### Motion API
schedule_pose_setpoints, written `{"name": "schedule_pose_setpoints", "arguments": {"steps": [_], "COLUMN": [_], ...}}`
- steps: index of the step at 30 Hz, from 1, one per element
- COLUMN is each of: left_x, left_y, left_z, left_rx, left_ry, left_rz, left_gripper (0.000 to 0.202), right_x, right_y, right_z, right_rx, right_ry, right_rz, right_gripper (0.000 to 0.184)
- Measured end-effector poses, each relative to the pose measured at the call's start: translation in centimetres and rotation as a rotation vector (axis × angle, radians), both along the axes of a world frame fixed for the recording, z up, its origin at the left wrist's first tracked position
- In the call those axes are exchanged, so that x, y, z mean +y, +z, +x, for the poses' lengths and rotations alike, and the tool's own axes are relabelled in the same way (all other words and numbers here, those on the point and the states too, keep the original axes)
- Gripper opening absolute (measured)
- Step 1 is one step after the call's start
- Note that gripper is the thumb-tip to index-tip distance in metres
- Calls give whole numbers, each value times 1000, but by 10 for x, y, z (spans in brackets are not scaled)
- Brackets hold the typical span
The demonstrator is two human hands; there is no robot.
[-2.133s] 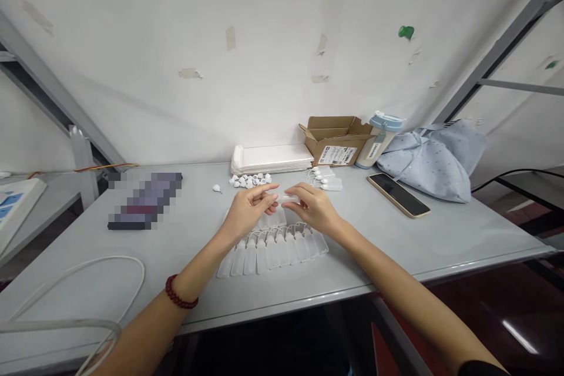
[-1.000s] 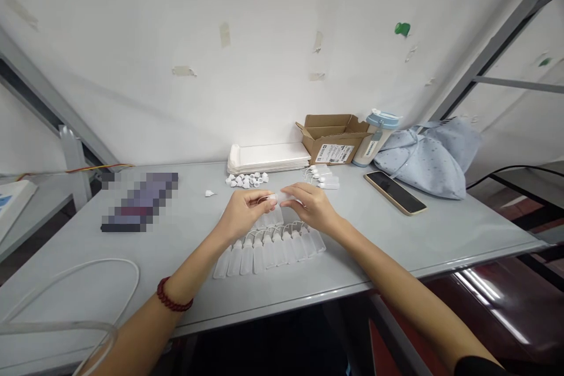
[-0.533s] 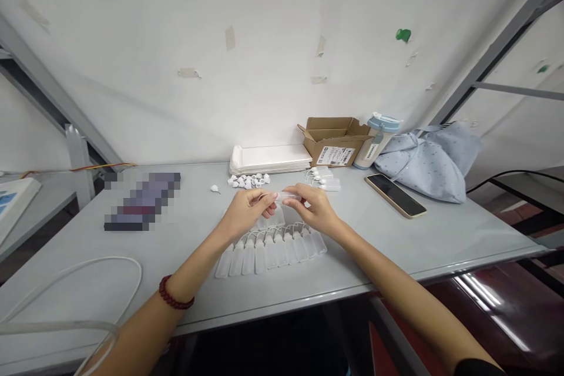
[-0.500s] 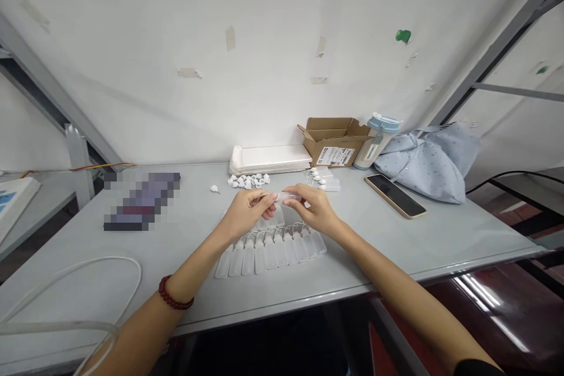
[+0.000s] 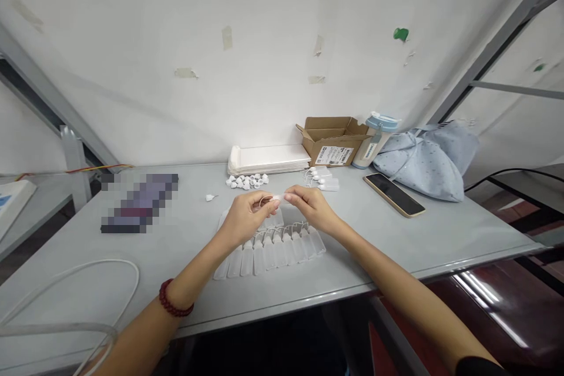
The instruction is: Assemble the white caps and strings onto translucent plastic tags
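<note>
Left hand [image 5: 247, 212]: left of the frame's centre, thumb and forefinger pinching the left end of a small clear bottle [image 5: 279, 196], a thin tube looping by the fingers.
Right hand [image 5: 314, 208]: just right of centre, fingertips closed together on the bottle's other end.
Held bottle: mid-frame, lifted above the surface [image 5: 361, 247]; it is mostly covered by fingers, so its exact shape is hard to make out.
Front bottles [image 5: 270, 254]: lower centre, lying side by side in a row, tubes at their upper ends.
Rear bottles [image 5: 274, 221]: behind that row, partly hidden by the left hand.
White caps [image 5: 247, 181]: heaped above the left hand; a single cap [image 5: 209, 198] lies apart, farther left.
Other bottles [image 5: 329, 184]: above the right hand, near the cardboard box [image 5: 335, 154].
Phone [image 5: 394, 194]: right of centre, lying screen up.
</note>
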State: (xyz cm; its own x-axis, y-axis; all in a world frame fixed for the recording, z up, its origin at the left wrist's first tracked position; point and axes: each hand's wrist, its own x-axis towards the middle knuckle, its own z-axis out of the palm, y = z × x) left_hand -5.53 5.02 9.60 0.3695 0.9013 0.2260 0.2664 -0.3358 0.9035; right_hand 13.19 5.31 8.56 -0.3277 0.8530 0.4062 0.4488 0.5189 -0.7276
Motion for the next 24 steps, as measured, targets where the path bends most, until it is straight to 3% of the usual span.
{"name": "schedule_pose_setpoints", "arguments": {"steps": [6, 10, 17, 20, 24], "left_x": [0, 1, 4, 6, 9], "left_y": [-4, -1, -2, -4, -5], "left_z": [1, 2, 1, 0, -1], "left_rx": [21, -71, -45, -126, -219], "left_ry": [33, 4, -39, -46, 17], "left_rz": [84, -6, -185, -240, -393], "left_gripper": [19, 24, 38, 38, 39], "right_x": [-2, -3, -1, -1, 1], "right_y": [3, 4, 1, -3, -10], "right_z": [-1, -2, 0, 0, -1], "right_rx": [46, 68, 15, -20, -121], "right_ry": [-16, -28, -16, 3, 25], "right_rz": [-103, -80, -23, 62, 310], "right_gripper": [43, 43, 34, 30, 27]}}
